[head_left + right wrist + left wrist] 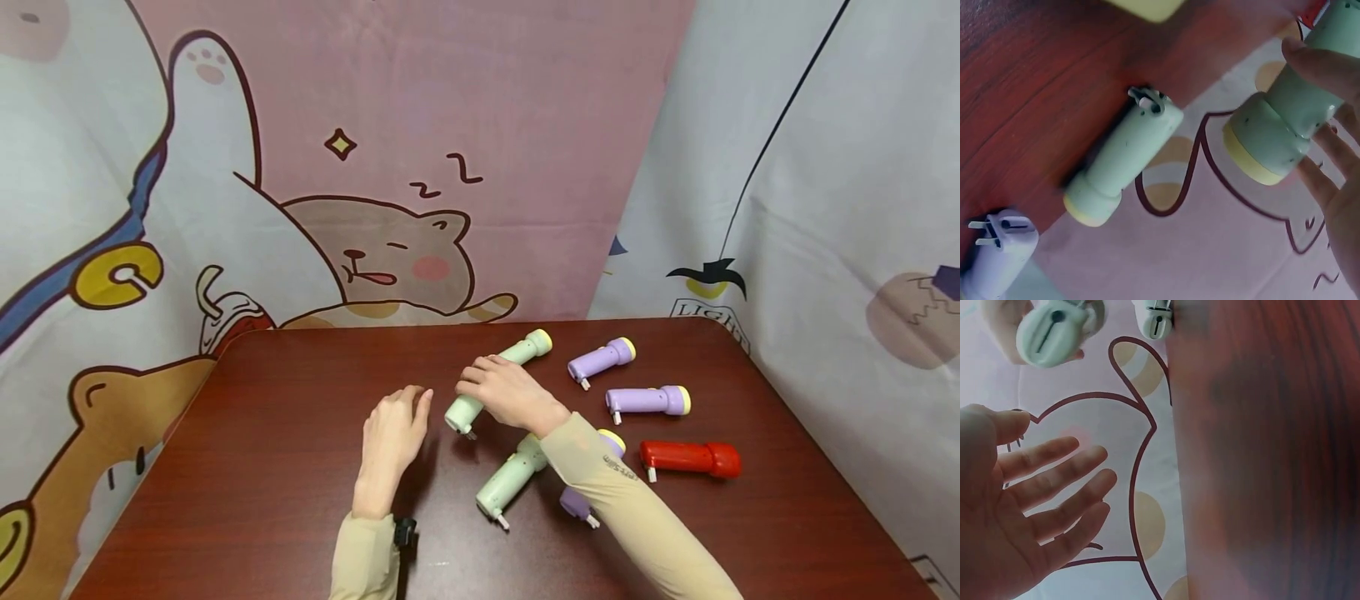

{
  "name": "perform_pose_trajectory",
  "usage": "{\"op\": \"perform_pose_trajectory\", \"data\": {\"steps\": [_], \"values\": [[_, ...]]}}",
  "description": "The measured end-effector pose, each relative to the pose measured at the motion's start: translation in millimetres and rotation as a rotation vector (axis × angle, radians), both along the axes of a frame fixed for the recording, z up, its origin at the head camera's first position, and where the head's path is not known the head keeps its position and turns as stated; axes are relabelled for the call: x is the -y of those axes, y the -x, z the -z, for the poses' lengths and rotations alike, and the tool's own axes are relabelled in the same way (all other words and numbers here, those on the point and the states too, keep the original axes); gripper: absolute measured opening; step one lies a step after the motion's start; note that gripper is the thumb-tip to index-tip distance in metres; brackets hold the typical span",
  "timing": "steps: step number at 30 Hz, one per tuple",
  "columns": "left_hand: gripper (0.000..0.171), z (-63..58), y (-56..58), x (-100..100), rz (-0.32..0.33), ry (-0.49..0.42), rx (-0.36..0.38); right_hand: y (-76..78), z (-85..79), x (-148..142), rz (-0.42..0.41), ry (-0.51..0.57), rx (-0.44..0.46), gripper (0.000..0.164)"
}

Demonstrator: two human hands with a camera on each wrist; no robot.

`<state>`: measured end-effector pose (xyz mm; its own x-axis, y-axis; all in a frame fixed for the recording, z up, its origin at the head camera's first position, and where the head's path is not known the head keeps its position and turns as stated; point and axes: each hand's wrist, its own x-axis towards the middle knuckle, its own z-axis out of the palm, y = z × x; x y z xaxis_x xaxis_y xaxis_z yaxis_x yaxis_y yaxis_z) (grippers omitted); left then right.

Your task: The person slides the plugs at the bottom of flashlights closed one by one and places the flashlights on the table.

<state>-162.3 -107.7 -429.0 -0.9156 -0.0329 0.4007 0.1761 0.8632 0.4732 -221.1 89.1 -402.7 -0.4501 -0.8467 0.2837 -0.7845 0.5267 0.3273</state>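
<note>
Gripping a pale green flashlight (463, 411) over the dark wooden surface (285, 467), a person's right hand (513, 392) curls its fingers across the tool's body in the head view. A yellow-rimmed green head (538, 342) shows just beyond those fingers. The left hand (393, 433) hovers close by, apart from the flashlight, its fingers loosely extended. A second green flashlight (510, 482) lies nearer the person, beside a purple flashlight partly covered by the right sleeve (622, 483). Two more purple flashlights (598, 361) and a red flashlight (686, 458) lie to the right, white plugs showing. Behind hangs a cartoon backdrop (525, 125) with a sleeping cat.

In the left wrist view, the left palm faces the camera, fingers spread and slightly bent, near the rounded end of the gripped flashlight.

In the right wrist view, thumb and fingers wrap the gripped flashlight, its yellow rim pointing down and left. Another green flashlight lies on the surface beside it, between it and a purple one with two prongs extended.
</note>
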Motion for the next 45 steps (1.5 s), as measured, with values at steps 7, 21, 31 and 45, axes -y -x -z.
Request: {"op": "perform_pose_trajectory", "data": {"steps": [7, 21, 31, 45], "values": [[0.025, -10.4, -3.6, -6, 0.059, -0.1, -0.047, -1.5, -8.2, -17, 0.005, 0.202, -0.022, 0.039], [0.019, -40.2, -15.5, -29, 0.344, -0.259, -0.296, -11.6, -23.5, -38, -0.022, 0.439, -0.024, 0.044], [0.031, -42.9, -18.0, -37, 0.449, -0.336, -0.343, -15.3, -30.6, -44, -0.026, 0.466, 0.035, 0.042], [0.031, -40.3, -17.0, -43, 0.456, -0.33, -0.357, -18.1, -35.2, -43, -0.01, 0.41, 0.006, 0.051]]}}
